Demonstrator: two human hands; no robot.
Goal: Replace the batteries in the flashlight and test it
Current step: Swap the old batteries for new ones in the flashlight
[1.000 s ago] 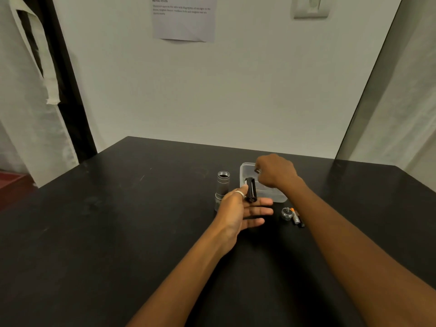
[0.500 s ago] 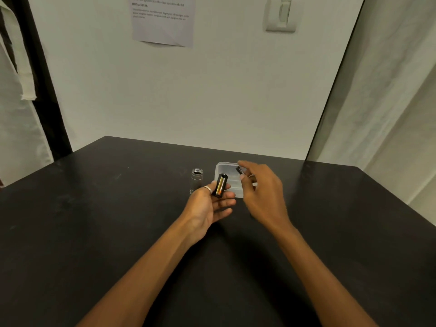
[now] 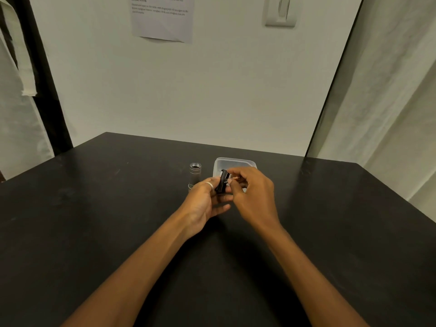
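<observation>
Left hand (image 3: pixel 203 199) curled round the black battery holder (image 3: pixel 221 185), held above the table (image 3: pixel 118 208). Right hand (image 3: pixel 253 194) pinches the holder's upper side (anything else in those fingers is hidden). Flashlight body (image 3: pixel 195 173) stands upright just left; the clear tub (image 3: pixel 236 161) behind is half blocked by my knuckles.

The light was dim and even, with a greenish-grey cast on the wall (image 3: pixel 212 95). The black table (image 3: pixel 94 220) had a dull sheen at right, and soft shadow lay beneath the left hand (image 3: pixel 203 201) and right hand (image 3: pixel 254 197). Verticals leaned outward at the frame's sides. Small print on the paper (image 3: pixel 162 22), top centre, was blurred.
</observation>
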